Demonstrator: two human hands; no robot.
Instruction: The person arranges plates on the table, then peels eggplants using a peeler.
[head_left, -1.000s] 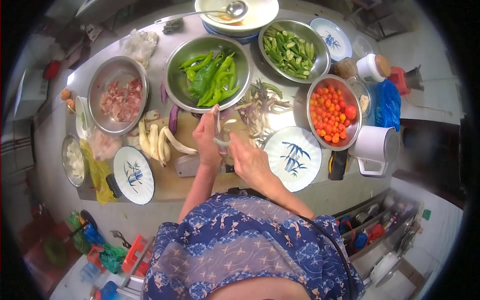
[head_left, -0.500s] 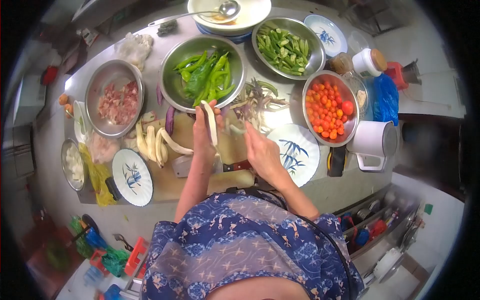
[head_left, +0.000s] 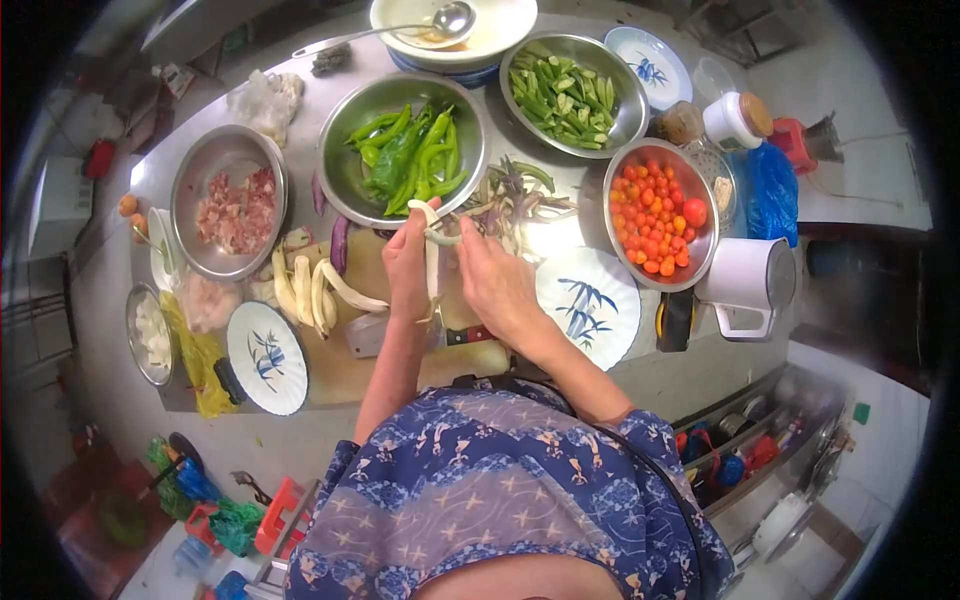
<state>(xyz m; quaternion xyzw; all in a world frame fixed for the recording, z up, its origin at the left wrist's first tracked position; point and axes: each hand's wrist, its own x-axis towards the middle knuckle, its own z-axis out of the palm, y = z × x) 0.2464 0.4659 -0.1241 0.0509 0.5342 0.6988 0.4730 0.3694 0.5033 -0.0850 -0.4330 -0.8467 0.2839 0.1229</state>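
My left hand [head_left: 405, 275] is closed around a long, pale peeled eggplant [head_left: 432, 268], held upright over the wooden cutting board [head_left: 345, 370]. My right hand [head_left: 498, 288] grips a pale green peeler [head_left: 443, 238], its head against the upper part of that eggplant. Several peeled eggplants [head_left: 318, 292] lie left of my left hand. Behind them is an unpeeled purple eggplant [head_left: 339, 246]. Dark peelings [head_left: 522, 200] are heaped beyond my right hand. Under my wrists rests a cleaver [head_left: 368, 335], partly hidden by my left forearm.
Around the board stand metal bowls of green peppers [head_left: 420, 155], cut okra [head_left: 565, 95], small tomatoes [head_left: 652, 215] and chopped meat [head_left: 235, 210]. White plates [head_left: 625, 310] [head_left: 290, 385] lie on both sides. A white jug [head_left: 742, 280] stands right, a ladle [head_left: 450, 18] at the back.
My right hand has moved left and slightly up, bringing the peeler from beside the eggplant to its upper part. My left hand still holds the eggplant, shifted slightly.
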